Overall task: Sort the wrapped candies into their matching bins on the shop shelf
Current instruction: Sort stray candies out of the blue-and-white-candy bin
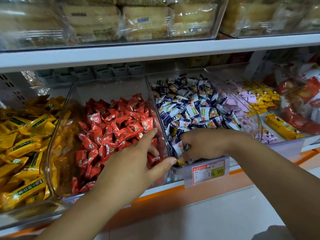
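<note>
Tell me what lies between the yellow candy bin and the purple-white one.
The clear bin of red candies, with the left hand reaching into it, as the head view shows.

A price tag (207, 171) reads 19.90; clear-wrapped pale cakes (145, 21) sit in trays above.

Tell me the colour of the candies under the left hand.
The candies are red; the head view shows them best.

Left hand (131, 161) in centre bin (107, 89); right hand (206, 144) among candies (190, 108), next bin (249, 115) rightward.
</note>
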Demonstrator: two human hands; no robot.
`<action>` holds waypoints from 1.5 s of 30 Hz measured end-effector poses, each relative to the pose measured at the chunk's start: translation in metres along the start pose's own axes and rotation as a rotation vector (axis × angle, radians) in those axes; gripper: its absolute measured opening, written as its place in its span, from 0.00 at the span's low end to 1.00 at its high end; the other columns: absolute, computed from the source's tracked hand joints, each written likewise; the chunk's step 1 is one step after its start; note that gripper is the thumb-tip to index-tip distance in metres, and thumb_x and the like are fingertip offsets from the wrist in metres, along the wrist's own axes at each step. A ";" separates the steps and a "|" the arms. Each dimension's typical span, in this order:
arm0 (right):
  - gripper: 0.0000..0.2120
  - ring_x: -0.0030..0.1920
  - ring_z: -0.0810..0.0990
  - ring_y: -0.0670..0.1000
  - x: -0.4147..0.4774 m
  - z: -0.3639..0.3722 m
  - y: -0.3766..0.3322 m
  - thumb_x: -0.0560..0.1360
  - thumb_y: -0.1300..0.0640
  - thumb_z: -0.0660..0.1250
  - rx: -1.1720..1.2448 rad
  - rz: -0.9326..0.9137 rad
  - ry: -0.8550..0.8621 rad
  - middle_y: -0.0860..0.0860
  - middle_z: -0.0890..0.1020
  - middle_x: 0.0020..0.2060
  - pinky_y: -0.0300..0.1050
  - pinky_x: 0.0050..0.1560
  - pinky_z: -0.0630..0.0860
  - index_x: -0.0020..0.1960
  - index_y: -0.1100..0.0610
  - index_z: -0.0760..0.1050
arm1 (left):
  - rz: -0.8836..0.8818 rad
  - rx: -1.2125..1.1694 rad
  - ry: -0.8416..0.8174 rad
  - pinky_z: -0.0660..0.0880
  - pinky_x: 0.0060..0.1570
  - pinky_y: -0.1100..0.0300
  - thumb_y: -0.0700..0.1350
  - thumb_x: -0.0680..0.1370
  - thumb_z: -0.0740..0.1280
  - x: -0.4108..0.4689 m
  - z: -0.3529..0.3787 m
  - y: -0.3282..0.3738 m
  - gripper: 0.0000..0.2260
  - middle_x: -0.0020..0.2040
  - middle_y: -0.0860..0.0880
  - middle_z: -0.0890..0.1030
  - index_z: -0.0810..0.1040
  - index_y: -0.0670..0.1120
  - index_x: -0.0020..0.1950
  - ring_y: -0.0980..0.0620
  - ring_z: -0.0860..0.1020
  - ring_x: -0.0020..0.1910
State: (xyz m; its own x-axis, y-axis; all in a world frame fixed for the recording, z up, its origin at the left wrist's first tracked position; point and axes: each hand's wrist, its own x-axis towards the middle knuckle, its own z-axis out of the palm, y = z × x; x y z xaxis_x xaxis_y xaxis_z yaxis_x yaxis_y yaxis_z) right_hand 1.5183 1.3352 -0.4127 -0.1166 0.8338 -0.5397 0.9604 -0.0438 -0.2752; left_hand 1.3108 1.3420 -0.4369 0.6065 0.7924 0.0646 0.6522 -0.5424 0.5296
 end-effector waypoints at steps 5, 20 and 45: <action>0.12 0.33 0.70 0.45 -0.015 -0.007 0.015 0.78 0.45 0.64 0.329 -0.035 0.200 0.49 0.74 0.36 0.40 0.36 0.66 0.44 0.52 0.72 | 0.000 0.017 0.002 0.73 0.38 0.65 0.77 0.62 0.47 0.000 0.000 0.000 0.43 0.50 0.70 0.74 0.48 0.64 0.76 0.63 0.77 0.37; 0.11 0.42 0.83 0.54 -0.017 -0.006 0.018 0.72 0.58 0.66 1.373 -0.344 0.351 0.61 0.84 0.44 0.41 0.41 0.80 0.48 0.66 0.78 | 0.146 -0.028 0.323 0.70 0.31 0.65 0.68 0.71 0.60 0.024 0.001 0.026 0.26 0.48 0.59 0.64 0.74 0.60 0.65 0.60 0.71 0.35; 0.51 0.75 0.58 0.61 -0.030 -0.006 0.034 0.66 0.26 0.65 -0.134 0.269 0.258 0.50 0.43 0.78 0.58 0.69 0.66 0.75 0.34 0.34 | -0.124 -0.104 0.006 0.70 0.36 0.67 0.73 0.69 0.58 0.011 -0.007 0.028 0.41 0.63 0.52 0.77 0.35 0.71 0.72 0.66 0.77 0.39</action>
State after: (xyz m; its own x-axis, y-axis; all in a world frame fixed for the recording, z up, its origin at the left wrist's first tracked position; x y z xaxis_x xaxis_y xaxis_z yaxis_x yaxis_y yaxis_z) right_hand 1.5565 1.3123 -0.4011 0.1944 0.9140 -0.3562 0.9746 -0.2212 -0.0357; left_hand 1.3329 1.3374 -0.4154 0.5216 0.8532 -0.0017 0.6709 -0.4090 0.6185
